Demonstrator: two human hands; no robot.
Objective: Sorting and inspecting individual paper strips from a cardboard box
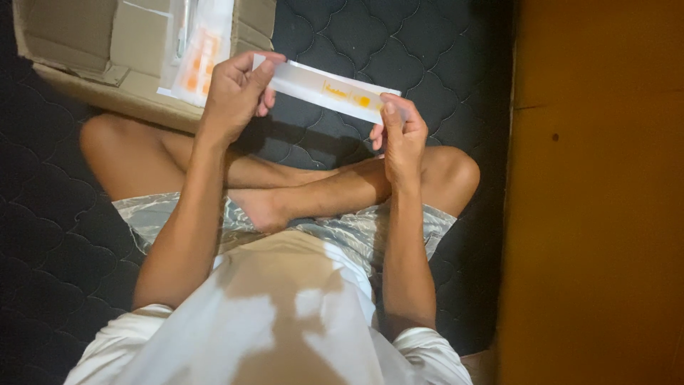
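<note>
White shirt nearest the lens, filling the bottom of the view, with patterned shorts and crossed bare legs just beyond. All of it resting on a dark quilted mattress, so no worktop here; lap and bed serving instead.

Far left and up: an open cardboard box, flaps spread, sitting on the mattress just past the left knee. Inside, clear-wrapped packets with orange print, lying loose against the box floor. Placed within easy reach of the left arm, probably for that reason.

Next, the left hand, raised above the legs, fingers closed on the left end of a long narrow white packet with a small orange patch, thumb on the near face and the other fingertips curled behind.

Then the packet itself, held in the air between both hands, slanting down toward the right, stretched flat and turned face-up toward the head, seemingly to be looked over.

Right hand pinching the right end, thumb on top, remaining fingers tucked beneath. Held by the ends only, middle left uncovered.

Far right: a plain orange-brown wooden surface, upright beside the mattress, untouched.
</note>
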